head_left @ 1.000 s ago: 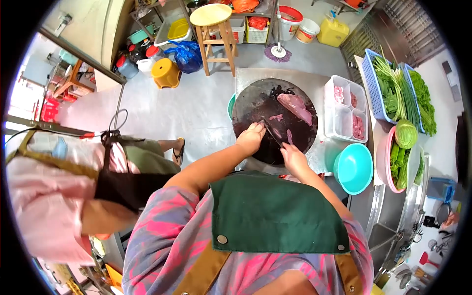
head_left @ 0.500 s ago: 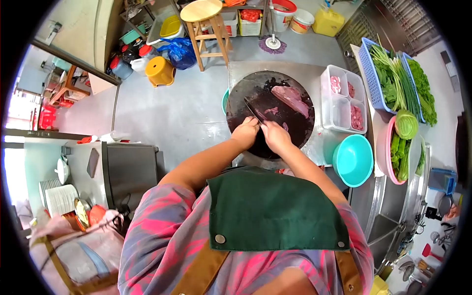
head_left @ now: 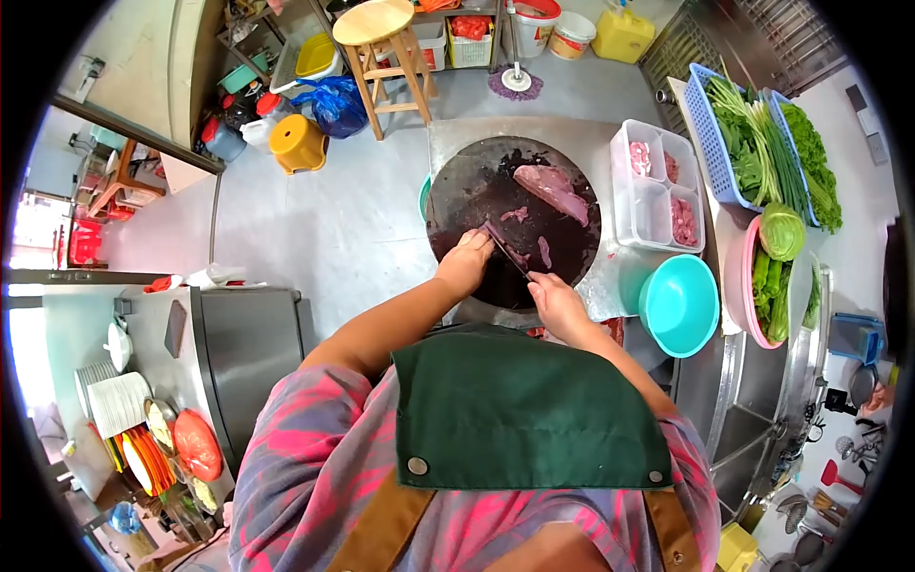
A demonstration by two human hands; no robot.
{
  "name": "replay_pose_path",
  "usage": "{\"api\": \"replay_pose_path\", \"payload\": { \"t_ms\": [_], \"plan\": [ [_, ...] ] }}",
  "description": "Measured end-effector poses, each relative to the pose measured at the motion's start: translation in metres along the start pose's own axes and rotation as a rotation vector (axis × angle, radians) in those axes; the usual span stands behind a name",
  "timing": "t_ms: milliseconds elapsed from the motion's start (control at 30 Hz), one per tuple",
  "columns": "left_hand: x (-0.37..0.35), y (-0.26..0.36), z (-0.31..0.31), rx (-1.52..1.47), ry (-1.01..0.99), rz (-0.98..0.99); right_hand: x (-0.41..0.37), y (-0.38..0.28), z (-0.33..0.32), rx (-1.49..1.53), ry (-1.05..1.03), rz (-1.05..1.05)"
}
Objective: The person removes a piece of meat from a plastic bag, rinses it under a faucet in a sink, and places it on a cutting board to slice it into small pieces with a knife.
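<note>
My right hand (head_left: 559,303) is closed round the handle of a knife (head_left: 507,250), at the near side of a round dark chopping board (head_left: 457,176). The blade slants away to the left, close to the fingertips of my left hand (head_left: 465,261). That hand rests on the board with its fingers together; whatever lies under them is hidden. A large piece of raw meat (head_left: 553,194) lies on the far right of the board. Small meat scraps (head_left: 516,214) and a thin strip of meat (head_left: 544,252) lie nearer the knife.
Right of the board stand a clear divided container (head_left: 652,229) with cut meat and a turquoise bowl (head_left: 680,307). Farther right are a blue basket (head_left: 713,143) of greens and a pink basin (head_left: 742,296) of vegetables. A wooden stool (head_left: 374,24) stands beyond, on the floor.
My right hand has drawn back to the right with the knife, away from my left hand, and the blade has shifted nearer. A meat strip now shows right of the blade. The view has turned slightly.
</note>
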State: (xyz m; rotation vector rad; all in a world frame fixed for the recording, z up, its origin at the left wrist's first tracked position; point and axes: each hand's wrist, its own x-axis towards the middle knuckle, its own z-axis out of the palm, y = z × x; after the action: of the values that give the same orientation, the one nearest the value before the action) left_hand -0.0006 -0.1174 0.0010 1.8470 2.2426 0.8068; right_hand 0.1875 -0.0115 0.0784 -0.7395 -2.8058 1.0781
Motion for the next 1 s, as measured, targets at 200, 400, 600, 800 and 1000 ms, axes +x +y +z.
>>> {"api": "replay_pose_path", "payload": {
  "t_ms": [200,400,600,800,1000],
  "plan": [
    [0.002,0.0,-0.005,-0.018,-0.041,0.015,0.049,-0.007,0.027,-0.043,0.072,-0.044],
    [0.005,0.007,-0.012,-0.084,0.028,0.005,0.09,0.014,0.017,0.085,0.026,-0.038],
    [-0.001,0.008,-0.02,-0.034,0.077,0.033,0.057,0.011,-0.016,0.171,0.139,0.075],
    [0.0,0.007,-0.016,0.043,0.029,0.04,0.019,-0.004,0.003,0.042,0.043,-0.062],
    [0.001,0.007,-0.018,0.034,-0.071,-0.002,0.011,-0.004,0.003,-0.041,0.006,0.032]
  ]
}}
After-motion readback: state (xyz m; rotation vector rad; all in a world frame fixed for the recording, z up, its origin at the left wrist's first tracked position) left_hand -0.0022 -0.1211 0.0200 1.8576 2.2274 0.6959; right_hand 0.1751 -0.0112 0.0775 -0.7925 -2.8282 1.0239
